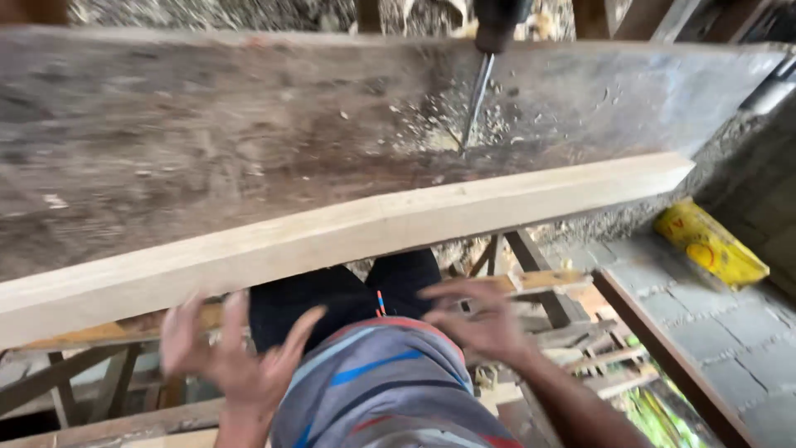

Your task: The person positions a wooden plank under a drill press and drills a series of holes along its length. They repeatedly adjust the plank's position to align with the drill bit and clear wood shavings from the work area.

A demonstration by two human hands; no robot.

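Observation:
A long pale wooden beam (pixel 348 236) lies across the near edge of a wide, worn grey workbench plank (pixel 207 141). Below it, my left hand (pixel 228 353) is blurred, fingers spread, holding nothing. Over to the right my right hand (pixel 477 319) is also blurred with spread fingers and holds nothing. Both hands hover just under the beam, close to my striped shirt (pixel 385 390), touching nothing that I can see. A drill (pixel 496 25) with a long bit (pixel 474 104) stands tip-down on the plank amid wood shavings.
A yellow bag (pixel 711 242) lies on the paved ground at right. A dark metal bar (pixel 663 348) runs diagonally past it. Timber offcuts and trestle legs (pixel 543 286) crowd the space under the bench.

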